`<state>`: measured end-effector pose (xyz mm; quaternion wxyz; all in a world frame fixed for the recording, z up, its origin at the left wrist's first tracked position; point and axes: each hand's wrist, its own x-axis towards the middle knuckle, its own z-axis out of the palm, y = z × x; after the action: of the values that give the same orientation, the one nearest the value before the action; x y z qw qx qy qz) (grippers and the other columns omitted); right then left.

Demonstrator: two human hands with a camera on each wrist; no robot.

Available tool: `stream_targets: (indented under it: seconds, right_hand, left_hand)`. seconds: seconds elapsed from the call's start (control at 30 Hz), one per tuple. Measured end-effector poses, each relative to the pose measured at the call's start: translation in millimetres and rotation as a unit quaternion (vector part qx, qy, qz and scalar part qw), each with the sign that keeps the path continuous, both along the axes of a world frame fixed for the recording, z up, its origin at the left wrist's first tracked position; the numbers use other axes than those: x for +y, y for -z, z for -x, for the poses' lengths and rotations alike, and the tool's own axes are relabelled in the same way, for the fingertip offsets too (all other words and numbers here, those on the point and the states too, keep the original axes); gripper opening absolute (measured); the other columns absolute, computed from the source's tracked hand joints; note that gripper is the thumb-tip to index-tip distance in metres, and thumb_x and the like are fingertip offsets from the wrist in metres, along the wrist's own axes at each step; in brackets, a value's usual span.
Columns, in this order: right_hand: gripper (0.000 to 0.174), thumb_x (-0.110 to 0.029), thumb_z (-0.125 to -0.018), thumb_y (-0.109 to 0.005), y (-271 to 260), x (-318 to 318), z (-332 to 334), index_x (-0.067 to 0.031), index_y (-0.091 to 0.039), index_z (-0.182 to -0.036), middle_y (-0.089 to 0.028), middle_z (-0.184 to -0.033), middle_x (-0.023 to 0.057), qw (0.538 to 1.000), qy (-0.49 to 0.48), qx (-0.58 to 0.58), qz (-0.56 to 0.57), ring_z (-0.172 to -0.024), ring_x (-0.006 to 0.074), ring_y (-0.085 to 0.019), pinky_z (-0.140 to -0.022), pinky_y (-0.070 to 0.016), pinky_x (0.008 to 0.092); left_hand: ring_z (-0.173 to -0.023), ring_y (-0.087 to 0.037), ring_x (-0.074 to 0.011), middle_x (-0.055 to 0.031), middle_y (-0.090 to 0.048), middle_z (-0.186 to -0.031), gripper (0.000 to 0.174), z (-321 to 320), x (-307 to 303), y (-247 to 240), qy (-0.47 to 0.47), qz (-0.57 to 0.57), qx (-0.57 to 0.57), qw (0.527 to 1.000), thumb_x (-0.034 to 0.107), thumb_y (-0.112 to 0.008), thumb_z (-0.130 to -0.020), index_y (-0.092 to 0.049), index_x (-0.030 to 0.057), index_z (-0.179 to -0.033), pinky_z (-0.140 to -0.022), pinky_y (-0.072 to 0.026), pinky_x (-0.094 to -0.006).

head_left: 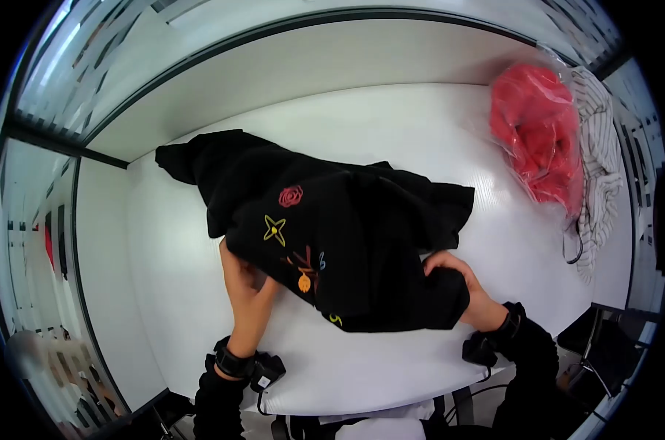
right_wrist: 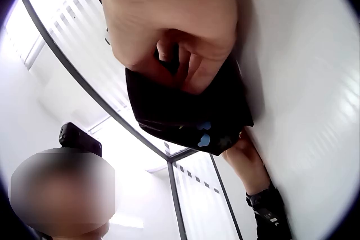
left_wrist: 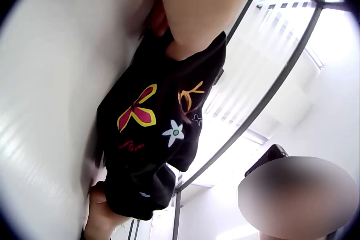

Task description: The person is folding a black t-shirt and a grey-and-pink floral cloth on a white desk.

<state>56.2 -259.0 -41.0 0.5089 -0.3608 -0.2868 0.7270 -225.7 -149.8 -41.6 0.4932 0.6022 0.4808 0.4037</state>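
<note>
Both left hand [head_left: 248, 290] and right hand [head_left: 461, 282] clamp fingers [right_wrist: 194, 74] round edges of the black garment [head_left: 362, 235].

Office-type room, judged by fittings: glazed partition walls [head_left: 35, 205] in dark frames with slatted blinds [head_left: 90, 51] across the top and left of the frame, and a plain white worktable [head_left: 420, 125] at centre.

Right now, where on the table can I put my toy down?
Bare table lies left of the black shirt, and between it and the red bag. The middle is crowded: the left hand and right hand grip the shirt.
</note>
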Motion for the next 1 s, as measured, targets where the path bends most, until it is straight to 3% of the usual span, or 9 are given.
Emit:
stream_targets:
  seconds: [0.47,0.53,0.57,0.63,0.67,0.73,0.77,0.9,1.0]
  right_hand:
    - [0.016,-0.015,-0.085,-0.059,2,-3,3,-0.0057,-0.05,-0.094,-0.05,-0.093,-0.001,0.996,0.013,-0.074,-0.043,-0.084,0.0045,-0.049,-0.075,-0.0384,0.0191]
    - [0.011,-0.017,-0.087,-0.053,21,4,4,-0.0072,-0.049,-0.089,-0.051,-0.088,-0.0023,0.987,0.024,-0.117,-0.11,-0.08,0.0042,-0.049,-0.071,-0.0389,0.0192]
    - [0.007,-0.009,-0.086,-0.047,5,9,14,-0.0098,-0.05,-0.08,-0.055,-0.074,0.0002,0.994,0.065,-0.079,-0.029,-0.069,0.0096,-0.057,-0.064,-0.0485,0.0232]
    - [0.008,-0.008,-0.087,-0.046,19,19,15,-0.0089,-0.051,-0.081,-0.057,-0.077,0.0007,0.979,0.084,-0.153,-0.101,-0.071,0.0098,-0.058,-0.065,-0.0497,0.0237]
    - [0.008,-0.007,-0.087,-0.046,19,22,11,-0.0086,-0.051,-0.081,-0.058,-0.078,0.0012,0.988,0.062,-0.095,-0.105,-0.073,0.0101,-0.058,-0.067,-0.0503,0.0243]
    - [0.007,-0.008,-0.087,-0.047,33,24,0,-0.0073,-0.054,-0.088,-0.061,-0.084,0.0023,0.946,0.052,-0.21,-0.241,-0.08,0.011,-0.061,-0.072,-0.0508,0.0243]
    - [0.006,-0.008,-0.088,-0.047,24,19,2,-0.0074,-0.054,-0.089,-0.059,-0.084,0.0,0.97,0.079,-0.141,-0.182,-0.08,0.0079,-0.058,-0.072,-0.0483,0.0218]
    - [0.008,-0.011,-0.088,-0.051,-5,-12,43,-0.0075,-0.056,-0.093,-0.058,-0.088,-0.0026,0.978,0.157,-0.067,-0.121,-0.083,0.0039,-0.055,-0.071,-0.0451,0.0187]
    - [0.012,-0.013,-0.089,-0.048,9,-8,53,-0.0081,-0.057,-0.097,-0.059,-0.091,-0.0027,0.963,0.125,-0.132,-0.201,-0.083,0.0084,-0.059,-0.071,-0.0488,0.0233]
  left_hand:
    - [-0.109,-0.048,-0.0169,-0.0077,-0.044,-0.119,0.052,5,-6,-6,-0.041,-0.031,-0.076,0.996,-0.005,-0.058,-0.078,-0.034,0.0033,-0.123,-0.094,-0.0388,-0.0283]
    - [-0.099,-0.05,-0.013,-0.0069,-0.05,-0.11,0.048,2,-4,-4,-0.066,-0.065,-0.087,0.992,-0.002,-0.059,-0.079,-0.036,0.0028,-0.121,-0.085,-0.041,-0.0245]
    - [-0.092,-0.051,-0.0107,-0.005,-0.052,-0.102,0.046,2,-3,-1,-0.065,-0.062,-0.099,0.991,-0.001,-0.059,-0.08,-0.037,0.0028,-0.119,-0.079,-0.041,-0.0227]
    - [-0.078,-0.049,-0.007,-0.002,-0.055,-0.089,0.04,4,6,5,-0.068,-0.096,-0.087,0.989,0.002,-0.061,-0.08,-0.041,0.0029,-0.114,-0.068,-0.0399,-0.0203]
    - [-0.071,-0.048,-0.0056,-0.0009,-0.055,-0.083,0.037,7,10,9,-0.067,-0.131,-0.059,0.987,0.003,-0.062,-0.08,-0.043,0.003,-0.111,-0.063,-0.039,-0.0196]
    - [-0.069,-0.049,-0.0066,-0.0019,-0.056,-0.082,0.032,12,10,11,-0.068,-0.12,-0.032,0.99,0.004,-0.062,-0.079,-0.044,0.0026,-0.106,-0.061,-0.0403,-0.0207]
    - [-0.067,-0.05,-0.0072,-0.0024,-0.056,-0.082,0.029,11,7,13,-0.072,-0.11,-0.021,0.991,0.004,-0.062,-0.079,-0.045,0.0024,-0.103,-0.059,-0.0409,-0.0212]
    - [-0.069,-0.055,-0.012,-0.0049,-0.058,-0.083,0.022,12,-10,26,0.002,-0.149,-0.007,0.989,0.006,-0.058,-0.078,-0.048,0.0022,-0.098,-0.059,-0.0439,-0.0228]
    - [-0.094,-0.056,-0.0194,-0.0119,-0.05,-0.114,0.057,-4,-59,6,0.171,-0.076,-0.028,0.982,0.009,-0.067,-0.074,-0.037,0.0035,-0.122,-0.077,-0.0488,-0.0298]
